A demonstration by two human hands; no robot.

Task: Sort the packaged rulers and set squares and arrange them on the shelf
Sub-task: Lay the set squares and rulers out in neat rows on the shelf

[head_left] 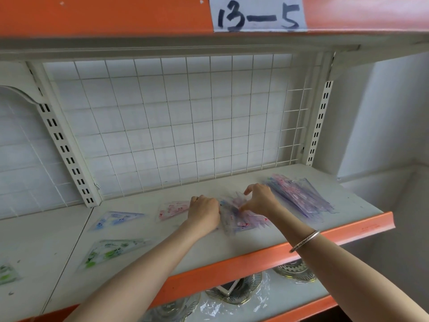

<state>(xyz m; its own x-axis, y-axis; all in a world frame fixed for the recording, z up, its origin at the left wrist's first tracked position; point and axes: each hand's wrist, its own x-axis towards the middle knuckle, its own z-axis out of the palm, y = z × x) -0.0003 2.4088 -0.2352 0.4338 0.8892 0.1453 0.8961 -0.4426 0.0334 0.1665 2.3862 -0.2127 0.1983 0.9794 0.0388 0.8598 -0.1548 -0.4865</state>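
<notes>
A loose heap of packaged set squares (241, 219) lies mid-shelf on the white shelf (255, 242). My left hand (204, 210) grips the heap's left edge with curled fingers. My right hand (260, 198) pinches a packet at the top of the heap. Left of my hands, a pink set square packet (173, 209) lies flat. Further left are a blue set square packet (118, 219) and a green one (111, 251). A pile of long packaged rulers (299, 194) lies to the right.
Another green packet (7, 273) shows at the far left edge. A white wire grid (176, 117) backs the shelf, whose front lip is orange (278, 254). A label reading 13-5 (257, 13) hangs above. Patterned plates (239, 289) sit on the lower shelf.
</notes>
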